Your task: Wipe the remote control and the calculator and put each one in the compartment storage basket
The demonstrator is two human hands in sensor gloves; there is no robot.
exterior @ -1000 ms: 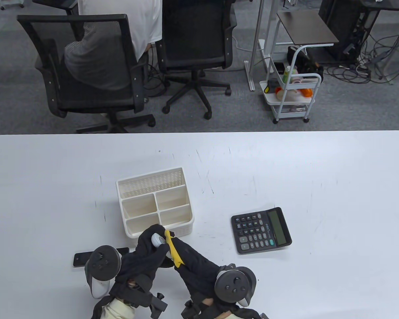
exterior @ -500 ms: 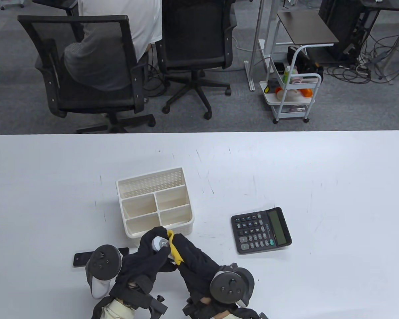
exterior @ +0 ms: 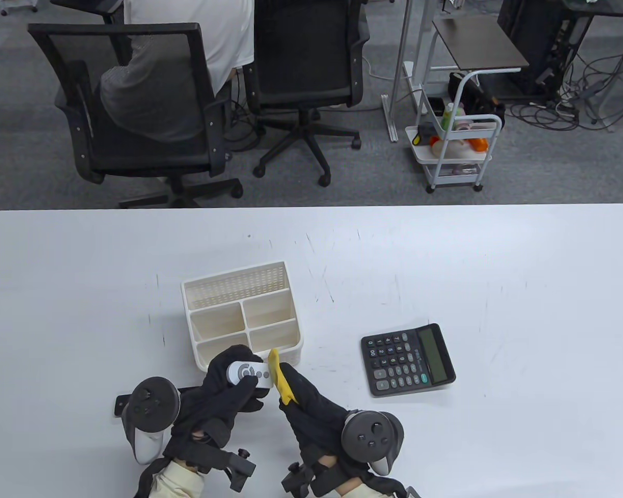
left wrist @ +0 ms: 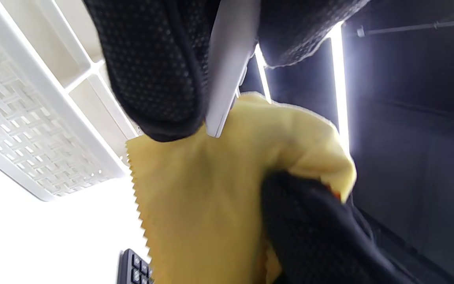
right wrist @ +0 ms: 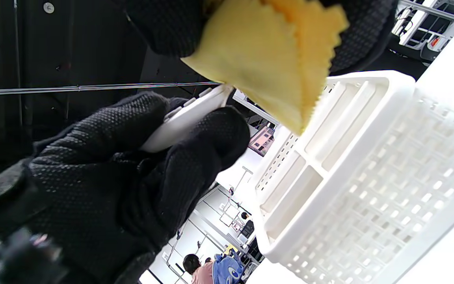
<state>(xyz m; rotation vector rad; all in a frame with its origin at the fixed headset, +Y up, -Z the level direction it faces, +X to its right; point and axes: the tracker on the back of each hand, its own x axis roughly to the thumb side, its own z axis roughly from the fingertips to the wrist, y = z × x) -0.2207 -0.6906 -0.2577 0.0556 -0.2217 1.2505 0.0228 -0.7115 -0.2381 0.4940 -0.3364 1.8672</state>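
My left hand (exterior: 228,381) grips a small white remote control (exterior: 248,372) just in front of the white compartment basket (exterior: 239,282). The remote (left wrist: 231,67) shows edge-on between my gloved fingers in the left wrist view, and the remote (right wrist: 187,114) appears again in the right wrist view. My right hand (exterior: 303,402) pinches a yellow cloth (exterior: 280,381) against the remote's right end; the cloth (left wrist: 211,197) fills the left wrist view and the cloth (right wrist: 266,51) hangs over the basket (right wrist: 369,165). A black calculator (exterior: 408,359) lies flat to the right.
A black remote (exterior: 122,403) lies on the white table (exterior: 446,259) under my left wrist, mostly hidden. Behind the table's far edge stand two office chairs (exterior: 150,104) with a person seated, and a white cart (exterior: 457,145).
My left hand has turned the white remote so its button face shows upward. My right hand with the yellow cloth has shifted from over the remote to its right end.
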